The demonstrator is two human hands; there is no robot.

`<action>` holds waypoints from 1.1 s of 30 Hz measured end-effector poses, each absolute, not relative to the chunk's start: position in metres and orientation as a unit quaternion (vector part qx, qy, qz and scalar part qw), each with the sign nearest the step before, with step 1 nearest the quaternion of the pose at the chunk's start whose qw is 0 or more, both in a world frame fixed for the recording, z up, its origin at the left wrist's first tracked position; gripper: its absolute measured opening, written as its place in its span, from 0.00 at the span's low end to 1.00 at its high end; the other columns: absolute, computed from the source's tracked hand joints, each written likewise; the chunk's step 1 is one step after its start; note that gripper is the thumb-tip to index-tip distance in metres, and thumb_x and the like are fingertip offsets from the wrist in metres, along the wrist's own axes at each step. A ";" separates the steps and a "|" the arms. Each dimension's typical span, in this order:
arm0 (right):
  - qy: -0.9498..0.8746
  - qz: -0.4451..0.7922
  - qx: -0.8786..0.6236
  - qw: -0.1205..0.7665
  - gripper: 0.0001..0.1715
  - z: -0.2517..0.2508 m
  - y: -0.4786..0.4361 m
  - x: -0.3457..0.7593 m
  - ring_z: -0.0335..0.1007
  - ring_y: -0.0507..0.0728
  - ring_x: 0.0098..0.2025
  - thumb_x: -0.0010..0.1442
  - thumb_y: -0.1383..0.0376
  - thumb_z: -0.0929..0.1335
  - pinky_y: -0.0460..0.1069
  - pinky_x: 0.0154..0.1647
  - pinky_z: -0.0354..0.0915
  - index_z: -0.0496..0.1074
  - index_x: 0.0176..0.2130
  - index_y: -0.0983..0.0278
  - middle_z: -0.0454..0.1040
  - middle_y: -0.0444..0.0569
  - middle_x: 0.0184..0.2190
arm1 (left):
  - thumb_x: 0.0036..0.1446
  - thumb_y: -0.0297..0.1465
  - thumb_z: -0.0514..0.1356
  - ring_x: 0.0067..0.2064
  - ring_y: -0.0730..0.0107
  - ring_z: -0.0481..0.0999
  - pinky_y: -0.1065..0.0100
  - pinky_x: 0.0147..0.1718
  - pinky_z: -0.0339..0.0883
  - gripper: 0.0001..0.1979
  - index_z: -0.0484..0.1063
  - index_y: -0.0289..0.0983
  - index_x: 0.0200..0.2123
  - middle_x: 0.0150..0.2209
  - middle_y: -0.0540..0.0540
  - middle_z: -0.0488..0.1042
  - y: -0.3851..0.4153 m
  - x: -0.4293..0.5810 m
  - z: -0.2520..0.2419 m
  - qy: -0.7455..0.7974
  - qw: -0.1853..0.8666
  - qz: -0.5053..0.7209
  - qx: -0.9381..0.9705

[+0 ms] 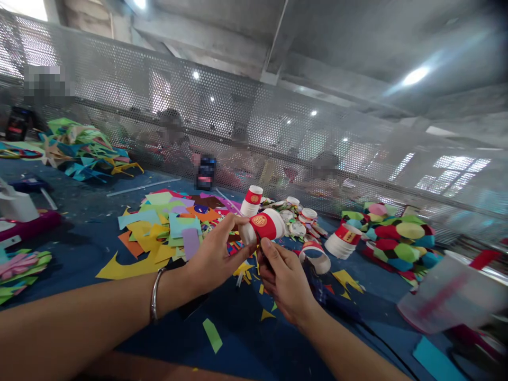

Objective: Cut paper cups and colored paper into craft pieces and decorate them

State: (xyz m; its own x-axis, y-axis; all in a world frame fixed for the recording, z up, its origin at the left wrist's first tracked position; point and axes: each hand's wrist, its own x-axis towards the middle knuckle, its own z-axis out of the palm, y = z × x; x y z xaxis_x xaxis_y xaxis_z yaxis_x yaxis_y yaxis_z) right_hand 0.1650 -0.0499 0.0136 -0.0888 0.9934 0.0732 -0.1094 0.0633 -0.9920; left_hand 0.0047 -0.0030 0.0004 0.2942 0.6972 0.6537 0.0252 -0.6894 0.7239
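Observation:
My left hand (216, 248) grips a white paper cup (266, 225) with a red band and gold print. The cup lies tilted on its side in the air above the table. My right hand (283, 275) is closed right below the cup, thumb on top, around a small dark tool mostly hidden by the fingers; its tip meets the cup's red band. Behind the held cup stands an upright stack of similar cups (252, 200). To the right of my right hand lie a cut cup ring (315, 257) and another cup stack (343, 241).
Coloured paper scraps (159, 225) lie left of centre, and a pile of cup pieces (296, 219) behind. A patchwork paper ball (400, 233), a translucent container (448, 296) and a dark corded tool (333, 301) are on the right. A perforated screen (246, 121) runs along the back.

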 end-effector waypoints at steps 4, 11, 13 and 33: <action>-0.515 0.532 -0.422 0.523 0.25 0.014 -0.049 0.166 0.39 0.42 0.12 0.61 0.47 0.69 0.39 0.11 0.38 0.64 0.28 0.63 0.53 0.33 0.14 | 0.62 0.39 0.59 0.46 0.62 0.76 0.58 0.45 0.75 0.16 0.63 0.40 0.50 0.45 0.42 0.74 -0.003 0.008 0.007 0.239 0.451 0.554 0.658; -0.521 0.518 -0.434 0.522 0.27 0.013 -0.049 0.163 0.40 0.43 0.13 0.60 0.43 0.67 0.40 0.11 0.38 0.62 0.27 0.62 0.52 0.33 0.13 | 0.60 0.38 0.60 0.42 0.64 0.79 0.57 0.47 0.74 0.17 0.68 0.38 0.50 0.42 0.42 0.77 -0.001 0.011 0.011 0.223 0.576 0.507 0.601; -0.521 0.518 -0.432 0.523 0.27 0.012 -0.050 0.163 0.39 0.43 0.13 0.60 0.43 0.68 0.40 0.11 0.38 0.62 0.27 0.62 0.52 0.33 0.13 | 0.60 0.37 0.60 0.42 0.64 0.78 0.57 0.48 0.74 0.18 0.69 0.38 0.52 0.42 0.43 0.78 -0.002 0.011 0.012 0.226 0.551 0.516 0.616; -0.555 0.479 -0.432 0.525 0.27 0.010 -0.053 0.165 0.40 0.45 0.13 0.61 0.44 0.66 0.41 0.12 0.41 0.62 0.26 0.62 0.49 0.32 0.12 | 0.61 0.36 0.60 0.44 0.64 0.76 0.58 0.49 0.70 0.25 0.63 0.36 0.59 0.47 0.40 0.76 -0.002 0.010 0.008 0.192 0.513 0.525 0.651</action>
